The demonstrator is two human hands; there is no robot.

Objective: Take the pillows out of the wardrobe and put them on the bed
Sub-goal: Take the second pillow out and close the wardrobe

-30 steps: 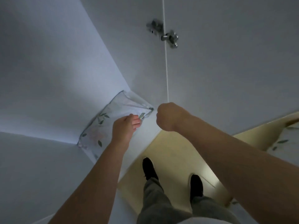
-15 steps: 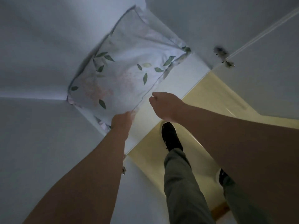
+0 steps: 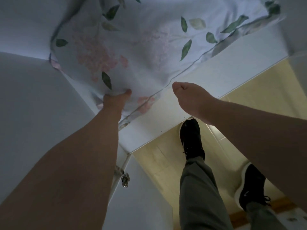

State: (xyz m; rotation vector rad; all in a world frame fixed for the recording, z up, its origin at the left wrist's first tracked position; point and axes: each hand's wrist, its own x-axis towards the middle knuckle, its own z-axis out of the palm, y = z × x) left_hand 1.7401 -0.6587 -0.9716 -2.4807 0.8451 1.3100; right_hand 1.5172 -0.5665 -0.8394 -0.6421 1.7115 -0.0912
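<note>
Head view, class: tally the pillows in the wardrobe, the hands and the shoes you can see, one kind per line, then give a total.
Pillow: 1
Hands: 2 (left hand, right hand)
Shoes: 2 (forward shoe, rear shoe)
Total: 5

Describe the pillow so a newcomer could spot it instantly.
Find the white wardrobe shelf across the upper frame. On it lies the pillow, gripped by the left hand. Green leaves and pink blossoms separate it from plain white panels.

A single head-worn wide-angle camera looks steeply down, close to the wardrobe shelf (image 3: 232, 72); the pillow (image 3: 132, 47) fills the upper frame, shoes (image 3: 191, 136) sit lower right.
</note>
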